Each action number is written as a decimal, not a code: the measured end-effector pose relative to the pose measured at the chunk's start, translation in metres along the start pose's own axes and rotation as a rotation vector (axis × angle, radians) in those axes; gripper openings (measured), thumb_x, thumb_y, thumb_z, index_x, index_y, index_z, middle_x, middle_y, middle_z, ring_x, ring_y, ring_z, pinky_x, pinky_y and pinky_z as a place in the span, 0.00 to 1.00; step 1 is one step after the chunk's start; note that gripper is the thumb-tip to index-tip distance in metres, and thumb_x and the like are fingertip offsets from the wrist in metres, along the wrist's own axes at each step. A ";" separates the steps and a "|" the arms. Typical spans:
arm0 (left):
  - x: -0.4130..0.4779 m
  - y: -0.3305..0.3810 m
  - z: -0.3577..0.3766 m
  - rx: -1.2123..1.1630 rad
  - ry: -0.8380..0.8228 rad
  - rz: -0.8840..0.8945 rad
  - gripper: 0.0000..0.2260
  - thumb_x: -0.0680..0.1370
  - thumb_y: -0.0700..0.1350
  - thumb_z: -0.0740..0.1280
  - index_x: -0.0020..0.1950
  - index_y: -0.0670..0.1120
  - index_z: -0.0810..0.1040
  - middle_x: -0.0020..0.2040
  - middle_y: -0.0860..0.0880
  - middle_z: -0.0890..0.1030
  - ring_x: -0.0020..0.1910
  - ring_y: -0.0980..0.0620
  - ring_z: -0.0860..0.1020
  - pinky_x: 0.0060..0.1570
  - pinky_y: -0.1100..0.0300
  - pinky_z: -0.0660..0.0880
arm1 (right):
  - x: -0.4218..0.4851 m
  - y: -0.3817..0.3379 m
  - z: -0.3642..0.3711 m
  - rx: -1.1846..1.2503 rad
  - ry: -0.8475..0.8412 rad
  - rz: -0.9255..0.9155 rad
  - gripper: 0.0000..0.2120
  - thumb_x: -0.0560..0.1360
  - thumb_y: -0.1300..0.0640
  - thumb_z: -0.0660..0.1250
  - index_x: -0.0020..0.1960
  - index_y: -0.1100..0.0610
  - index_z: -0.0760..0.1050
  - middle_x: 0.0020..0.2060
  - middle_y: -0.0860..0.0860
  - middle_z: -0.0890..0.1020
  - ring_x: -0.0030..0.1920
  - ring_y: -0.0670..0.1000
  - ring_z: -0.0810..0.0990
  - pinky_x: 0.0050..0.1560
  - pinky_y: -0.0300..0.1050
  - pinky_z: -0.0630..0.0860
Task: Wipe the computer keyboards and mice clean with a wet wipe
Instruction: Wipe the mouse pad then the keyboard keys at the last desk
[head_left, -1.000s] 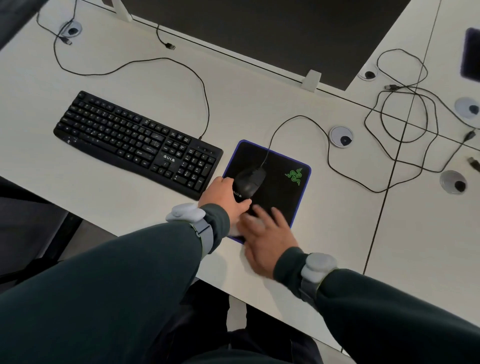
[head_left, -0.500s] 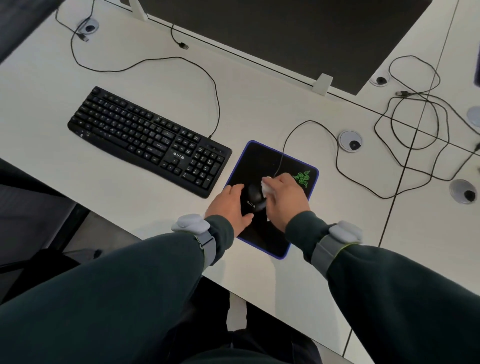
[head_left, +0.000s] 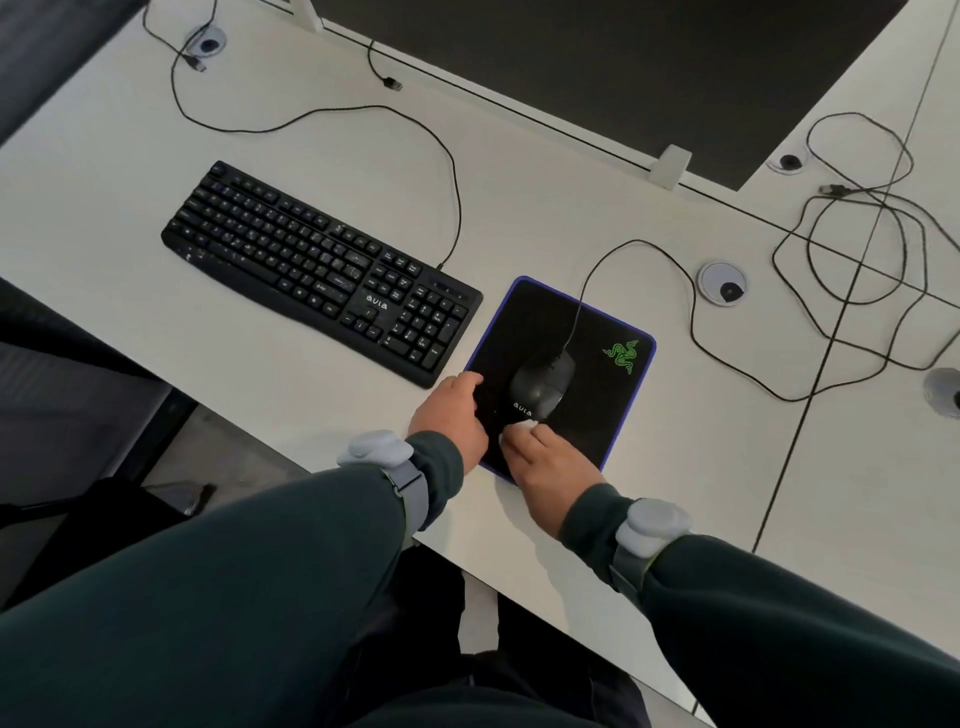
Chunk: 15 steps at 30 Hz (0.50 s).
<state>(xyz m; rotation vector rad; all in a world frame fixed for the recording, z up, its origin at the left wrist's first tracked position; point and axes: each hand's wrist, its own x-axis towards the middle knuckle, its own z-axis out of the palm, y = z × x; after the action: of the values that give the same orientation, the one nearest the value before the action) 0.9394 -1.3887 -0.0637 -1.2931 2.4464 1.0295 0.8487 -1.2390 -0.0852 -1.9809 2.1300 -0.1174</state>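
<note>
Dark green sleeves (head_left: 208, 597) fill the near edge, each wrist bound by a grey strap (head_left: 413, 486) carrying a pale pod (head_left: 371, 448); the upper arms are cut off by the frame. The right hand (head_left: 550, 462) is laid on the near part of the mouse pad (head_left: 524, 312), and a white wet wipe (head_left: 523, 426) is pinched under its fingertips against the near end of the mouse (head_left: 543, 387). Most of the wipe is hidden by the fingers. The left hand (head_left: 449, 415) is rested on the pad's left edge with fingers loosely bent and nothing held; whether the mouse is touched by it cannot be told. Beyond, the black keyboard (head_left: 322, 270) is seen lying on the white desk (head_left: 519, 197), its key legends too small to be read. Half a second earlier the mouse was covered by the right hand and steadied by the left; now its back is exposed, the wipe having been drawn to its near end.
</note>
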 end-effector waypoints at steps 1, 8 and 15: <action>0.000 -0.001 -0.002 -0.003 0.020 0.000 0.25 0.77 0.36 0.61 0.74 0.49 0.68 0.61 0.49 0.76 0.54 0.50 0.76 0.56 0.56 0.74 | -0.002 0.002 0.002 0.049 0.033 0.022 0.20 0.74 0.67 0.54 0.60 0.67 0.79 0.53 0.61 0.80 0.44 0.60 0.77 0.47 0.53 0.80; 0.012 0.024 -0.005 -0.065 -0.018 0.111 0.23 0.77 0.41 0.65 0.72 0.49 0.71 0.61 0.49 0.76 0.55 0.50 0.78 0.58 0.57 0.74 | 0.009 0.032 -0.036 0.433 0.425 0.614 0.08 0.74 0.63 0.65 0.53 0.60 0.79 0.46 0.55 0.79 0.42 0.57 0.77 0.42 0.45 0.74; 0.019 0.034 0.006 0.016 -0.129 0.118 0.28 0.77 0.48 0.68 0.76 0.49 0.66 0.64 0.47 0.73 0.57 0.47 0.77 0.61 0.50 0.75 | 0.003 0.008 -0.016 0.433 0.224 0.569 0.06 0.73 0.68 0.64 0.45 0.61 0.79 0.43 0.53 0.72 0.35 0.57 0.74 0.35 0.49 0.75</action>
<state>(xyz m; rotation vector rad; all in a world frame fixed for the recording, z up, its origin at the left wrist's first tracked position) 0.9005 -1.3840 -0.0598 -1.0532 2.4520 1.0830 0.8371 -1.2433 -0.0722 -1.1247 2.4518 -0.6573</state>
